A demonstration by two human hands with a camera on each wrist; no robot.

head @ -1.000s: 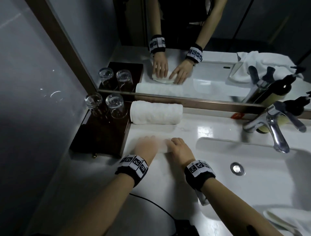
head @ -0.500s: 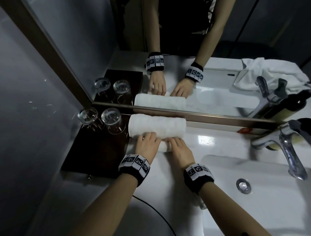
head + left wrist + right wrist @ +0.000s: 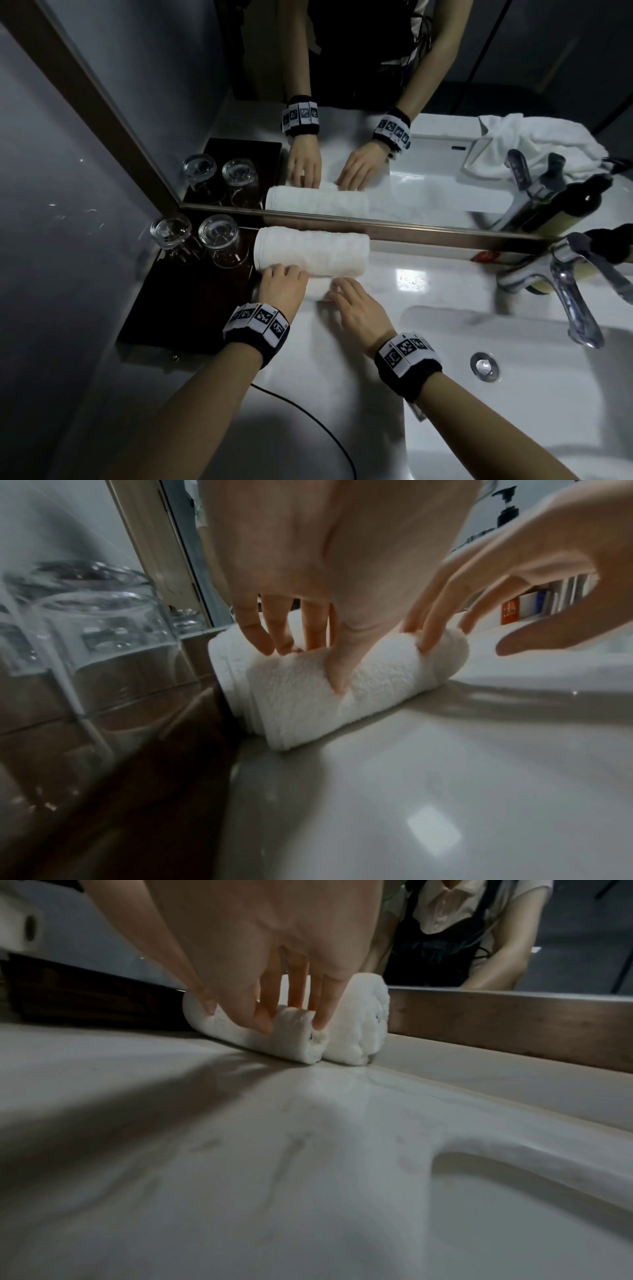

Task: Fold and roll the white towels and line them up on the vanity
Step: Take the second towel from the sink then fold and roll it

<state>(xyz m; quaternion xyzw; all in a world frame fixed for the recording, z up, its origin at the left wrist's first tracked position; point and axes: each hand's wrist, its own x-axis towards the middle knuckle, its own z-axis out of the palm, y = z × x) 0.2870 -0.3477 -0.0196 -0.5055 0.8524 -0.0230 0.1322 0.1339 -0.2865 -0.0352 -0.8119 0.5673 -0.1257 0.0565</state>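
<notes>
Lying under the fingertips of both hands, a small rolled white terry towel [image 3: 317,289] rests on the glossy white vanity top [image 3: 342,370], its long side touching a larger rolled white towel [image 3: 313,253] that sits beyond the fingers against the brown mirror frame [image 3: 428,233]. The left hand [image 3: 281,286] covers the small roll's left end: in the left wrist view its fingers [image 3: 255,634] curl over the top of the roll and its thumb [image 3: 337,674] presses into the near face, so the roll is grasped. The right hand [image 3: 359,310] lies on the right end; in the right wrist view its fingers [image 3: 323,1007] reach down nearly straight and dent the pile at the roll's open end, pressing rather than clasping. The spiral end of the larger roll shows just behind those fingertips. Left of the left hand's fingers, a dark brown wooden tray [image 3: 191,301] borders both rolls' left ends and carries two clear glass tumblers [image 3: 198,243], upside down, side by side. Right of the right hand's fingers, well apart, lie the white basin [image 3: 531,394] with its round metal drain [image 3: 484,366] and the chrome tap [image 3: 561,287]. A loose crumpled white towel [image 3: 534,147] appears only as a reflection in the mirror. A thin black cable [image 3: 308,418] crosses the vanity top nearer the person than either wrist.
</notes>
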